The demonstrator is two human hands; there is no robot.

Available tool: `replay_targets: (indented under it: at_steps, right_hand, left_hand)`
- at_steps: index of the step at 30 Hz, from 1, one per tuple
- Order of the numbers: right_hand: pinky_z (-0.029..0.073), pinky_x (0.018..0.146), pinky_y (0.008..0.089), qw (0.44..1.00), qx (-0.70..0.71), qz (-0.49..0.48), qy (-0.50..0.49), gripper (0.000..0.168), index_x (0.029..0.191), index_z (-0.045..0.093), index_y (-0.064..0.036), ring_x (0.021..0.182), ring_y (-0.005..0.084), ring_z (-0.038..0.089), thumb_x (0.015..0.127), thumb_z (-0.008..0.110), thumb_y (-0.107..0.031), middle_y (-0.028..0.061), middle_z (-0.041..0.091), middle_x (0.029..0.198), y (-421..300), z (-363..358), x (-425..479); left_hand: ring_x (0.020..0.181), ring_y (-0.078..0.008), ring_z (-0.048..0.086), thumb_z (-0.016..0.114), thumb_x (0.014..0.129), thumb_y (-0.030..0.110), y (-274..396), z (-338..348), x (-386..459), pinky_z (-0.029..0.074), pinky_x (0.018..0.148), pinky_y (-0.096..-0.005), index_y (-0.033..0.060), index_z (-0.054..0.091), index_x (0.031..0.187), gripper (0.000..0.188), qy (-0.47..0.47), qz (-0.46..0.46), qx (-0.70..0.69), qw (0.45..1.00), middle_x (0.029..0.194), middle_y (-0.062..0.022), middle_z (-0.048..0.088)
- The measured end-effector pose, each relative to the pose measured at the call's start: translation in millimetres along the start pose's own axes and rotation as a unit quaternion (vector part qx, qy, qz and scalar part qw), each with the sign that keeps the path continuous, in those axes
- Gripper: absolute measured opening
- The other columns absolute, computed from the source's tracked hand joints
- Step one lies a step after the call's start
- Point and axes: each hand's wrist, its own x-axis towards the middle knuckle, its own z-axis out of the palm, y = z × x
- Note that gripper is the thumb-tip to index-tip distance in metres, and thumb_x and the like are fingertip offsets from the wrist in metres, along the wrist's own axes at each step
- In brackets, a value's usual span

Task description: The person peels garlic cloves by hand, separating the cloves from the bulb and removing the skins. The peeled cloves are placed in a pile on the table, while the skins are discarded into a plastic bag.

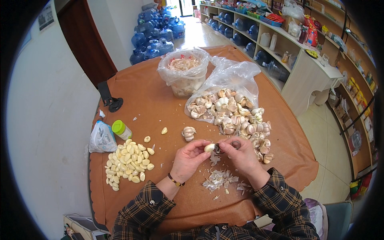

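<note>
Between the thumb and fingers of my left hand (191, 160) is a pale, peeled garlic clove (209, 147). My right hand (241, 154) grips a small dark tool (217, 148) with a metal ring handle, and its tip meets the clove's right end; the tool's exact kind is unclear. Papery garlic skins (220, 180) lie on the table below both hands. Just beyond them sits a garlic bulb (188, 133). Many unpeeled bulbs (237, 117) spill from a clear plastic bag (237, 75) toward my right hand. Left of my left hand is a heap of peeled cloves (127, 163).
A bag-lined plastic bucket (189, 82) holding skins stands at the table's far side. A green-lidded jar (121, 129), a white and blue packet (102, 137) and a black stand (111, 99) line the left edge. Shelves (270, 49) run along the right; blue water bottles (156, 39) are stacked beyond.
</note>
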Motion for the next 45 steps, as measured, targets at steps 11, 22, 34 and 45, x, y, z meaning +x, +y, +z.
replay_targets:
  at_steps: [11, 22, 34, 45]
  right_hand:
    - [0.045, 0.058, 0.0204, 0.982, 0.176, 0.060, -0.024, 0.012, 0.077, 0.058, -0.002, 0.064, 0.0070, 0.054, 0.085, 0.060, -0.011, 0.0023, 0.061, 0.071, 5.5, -3.7, 2.4]
    - [0.041, 0.051, 0.0185, 1.000, -0.004, 0.012, 0.011, 0.018, 0.081, 0.062, 0.000, 0.059, 0.0051, 0.053, 0.086, 0.060, -0.017, -0.0008, 0.059, 0.066, 1.4, -11.1, 6.1]
    - [0.047, 0.071, 0.0276, 0.968, -0.157, -0.191, -0.027, 0.009, 0.083, 0.056, 0.000, 0.079, 0.0154, 0.059, 0.083, 0.060, -0.007, 0.0074, 0.062, 0.090, 6.5, -5.9, 7.0]
    - [0.047, 0.074, 0.0250, 0.983, -0.098, -0.118, -0.096, 0.007, 0.085, 0.057, 0.001, 0.084, 0.0123, 0.058, 0.084, 0.059, -0.005, 0.0080, 0.064, 0.093, -4.0, -6.1, 2.3]
  left_hand:
    - [0.098, -0.0160, 0.055, 0.052, 0.086, 0.001, -9.0, -16.7, 4.7, 0.045, 0.087, -0.0279, 0.0025, 0.051, 0.114, 0.028, -0.087, -0.154, -0.255, 0.950, 0.109, -0.0088, 0.056]
    - [0.091, -0.0150, 0.053, 0.047, 0.091, 0.006, -5.5, -18.3, 6.6, 0.045, 0.081, -0.0260, 0.0027, 0.046, 0.123, 0.033, -0.077, -0.168, -0.300, 0.936, 0.113, -0.0116, 0.053]
    - [0.084, -0.0110, 0.055, 0.047, 0.092, 0.009, -8.2, -18.8, 7.9, 0.047, 0.077, -0.0229, 0.0002, 0.048, 0.122, 0.031, -0.070, -0.157, -0.256, 0.951, 0.106, -0.0054, 0.056]
    - [0.073, -0.0108, 0.055, 0.047, 0.093, 0.015, -8.9, -11.9, 2.5, 0.046, 0.065, -0.0229, -0.0006, 0.054, 0.108, 0.023, -0.006, -0.059, -0.066, 0.996, 0.087, -0.0053, 0.059]
